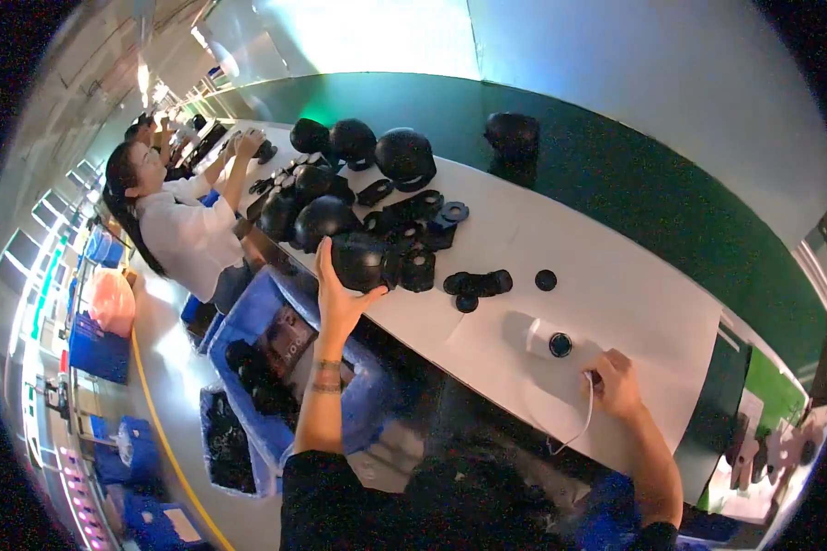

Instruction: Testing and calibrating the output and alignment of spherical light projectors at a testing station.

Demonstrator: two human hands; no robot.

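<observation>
My left hand (pixel 342 298) reaches over the table's near edge and grips a rounded, glossy black shell (pixel 362 261), fingers on one side and thumb on the other. Close to the near edge on the right, my right hand (pixel 614 384) is closed on a thin white cord (pixel 586 421), which curves down toward the edge. Whatever else is in those fingers is hidden. Beside that hand a white cylindrical container (pixel 544 338) with a dark round end lies on the white table (pixel 505 386). Past the shell sit more black rounded shells (pixel 404 158).
Black ring-shaped parts (pixel 413 213), a black tubular piece (pixel 478 283) and a small black disc (pixel 546 280) lie mid-table. A blue lined bin (pixel 248 312) with black items stands below the near edge. A person (pixel 175 216) works further along on the left.
</observation>
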